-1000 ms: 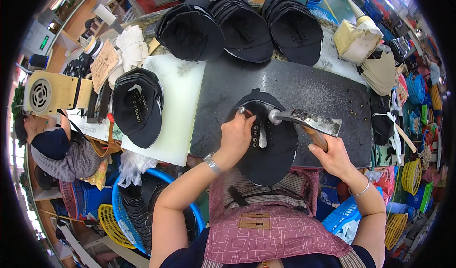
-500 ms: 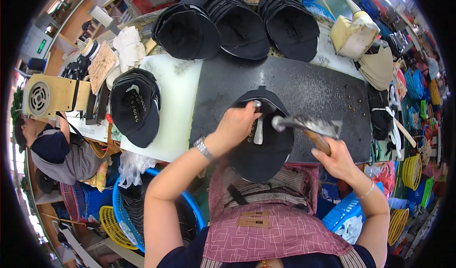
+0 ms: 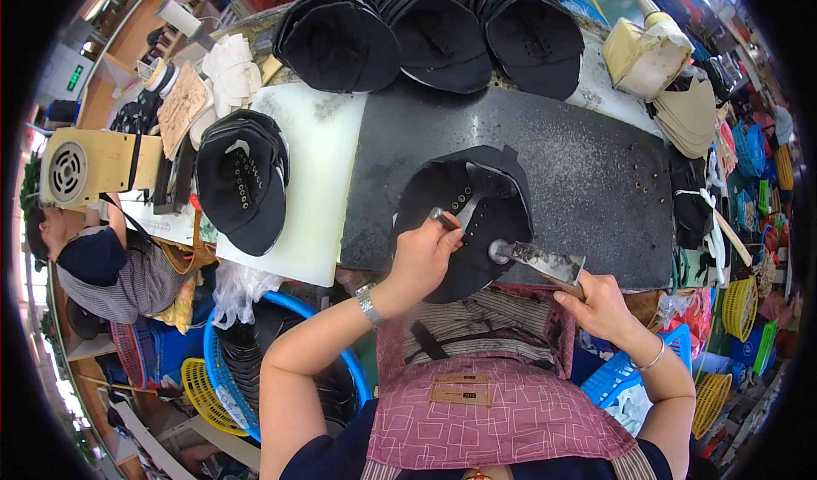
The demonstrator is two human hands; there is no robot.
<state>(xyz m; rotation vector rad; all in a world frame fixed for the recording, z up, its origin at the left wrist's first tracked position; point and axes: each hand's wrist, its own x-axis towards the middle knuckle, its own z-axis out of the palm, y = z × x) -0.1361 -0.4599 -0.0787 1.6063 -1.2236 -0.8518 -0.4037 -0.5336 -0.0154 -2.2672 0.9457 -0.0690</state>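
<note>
My left hand point(image 3: 425, 254) pinches a short metal setting punch point(image 3: 443, 219) over the inside of a black cap point(image 3: 502, 203). This cap lies open side up on a dark work mat point(image 3: 587, 165). Brass eyelets and a row of small holes show in its cloth, beside a pale shiny strip point(image 3: 470, 211). Wrapped round a wooden handle, my right hand point(image 3: 600, 305) holds a hammer point(image 3: 549, 265). The hammer's round face hangs over the cap's near right part, apart from the punch. The punch's lower end is hard to make out.
Three stacks of black caps point(image 3: 438, 42) line the far edge. More eyeleted caps point(image 3: 242, 182) rest on a white board point(image 3: 311, 165) at left. Loose eyelets point(image 3: 640, 189) lie on the mat's right. A blue basket point(image 3: 362, 374) stands below left; another person point(image 3: 98, 259) sits far left.
The cap has turned on the mat, its strap end swinging right. My left hand and the punch have come nearer to me. The hammer has dropped lower and nearer.
</note>
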